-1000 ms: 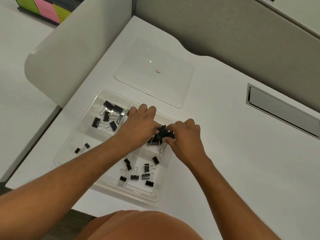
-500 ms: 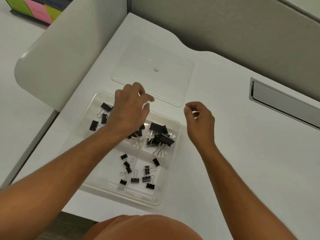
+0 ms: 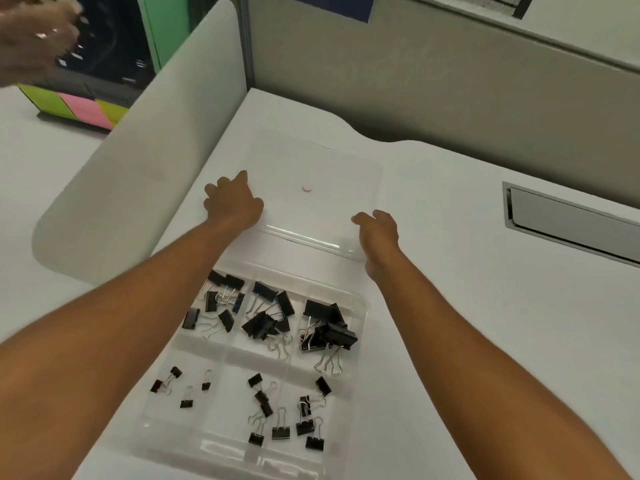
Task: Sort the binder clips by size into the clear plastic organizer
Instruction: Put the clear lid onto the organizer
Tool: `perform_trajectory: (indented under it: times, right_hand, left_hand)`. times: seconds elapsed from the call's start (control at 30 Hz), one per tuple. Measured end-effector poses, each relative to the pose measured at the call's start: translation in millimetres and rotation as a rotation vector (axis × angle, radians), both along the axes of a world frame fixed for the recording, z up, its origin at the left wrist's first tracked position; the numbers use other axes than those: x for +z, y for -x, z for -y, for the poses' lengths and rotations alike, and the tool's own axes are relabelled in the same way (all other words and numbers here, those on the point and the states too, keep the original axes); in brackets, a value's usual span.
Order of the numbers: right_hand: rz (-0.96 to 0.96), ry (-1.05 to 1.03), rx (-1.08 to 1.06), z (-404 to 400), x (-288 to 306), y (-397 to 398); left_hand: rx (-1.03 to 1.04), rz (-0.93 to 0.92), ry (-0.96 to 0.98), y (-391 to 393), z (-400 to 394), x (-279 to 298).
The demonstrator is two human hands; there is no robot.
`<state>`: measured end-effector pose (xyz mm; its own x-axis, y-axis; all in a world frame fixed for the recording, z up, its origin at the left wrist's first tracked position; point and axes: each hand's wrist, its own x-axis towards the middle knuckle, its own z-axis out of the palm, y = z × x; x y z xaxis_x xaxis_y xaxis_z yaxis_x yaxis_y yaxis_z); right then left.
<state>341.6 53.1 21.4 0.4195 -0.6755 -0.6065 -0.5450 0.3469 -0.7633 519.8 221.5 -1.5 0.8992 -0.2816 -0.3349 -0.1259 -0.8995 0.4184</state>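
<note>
Clear lid (image 3: 311, 209) between hands (image 3: 232, 201), beyond clip-filled organizer (image 3: 360, 303).

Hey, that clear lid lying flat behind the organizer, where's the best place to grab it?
Take the clear lid by its two short side edges, one hand per side, near the raised front lip. It lies flat and wide on the desk, so probably slip fingertips under each edge. The left hand and right hand are already there.

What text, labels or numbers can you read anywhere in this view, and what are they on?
No text can be read.
Blue sign on the partition wall: cut off by the top edge, white marks too fragmentary to read.
Dark item at upper left: small pale labels, too blurred to read.
Binder clips, clear organizer and clear lid: no print visible.
</note>
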Motion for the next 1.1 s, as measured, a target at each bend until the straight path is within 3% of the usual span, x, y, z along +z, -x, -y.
perform_trajectory:
  times: [0.1,0.2,0.37,0.53,0.67,0.77,0.87,1.0,1.1]
  right_hand:
    - [0.045,-0.127,-0.106,8.6,5.8,-1.5]
    - [0.149,-0.220,-0.218,15.9,14.5,4.2]
    - [0.278,-0.170,-0.277,4.3,43.7,21.2]
    - [0.228,0.069,-0.342,-1.0,67.6,43.9]
    - [0.253,0.307,-0.282,4.5,92.4,82.4]
    - [0.345,0.300,-0.196,5.4,111.9,114.7]
    - [0.444,0.274,-0.126,3.7,130.1,144.1]
    - [0.479,0.145,-0.058,-8.2,143.6,178.1]
    - [0.476,0.155,0.041,-19.9,147.4,197.4]
  left_hand:
    - [0.145,-0.084,0.124,-11.2,-0.1,4.5]
    - [0.160,-0.150,0.186,-10.4,-2.4,13.8]
    - [0.101,-0.041,0.375,12.1,0.2,38.6]
    - [0.175,0.074,0.708,30.9,-2.9,85.9]
    - [0.280,-0.131,1.094,48.5,-11.9,115.1]
    - [0.323,-0.289,1.276,69.0,-24.5,129.0]
    - [0.309,-0.448,1.324,88.5,-42.6,138.7]
    - [0.223,-0.591,1.231,106.6,-70.0,144.5]
    - [0.185,-0.558,1.118,126.9,-88.3,143.9]
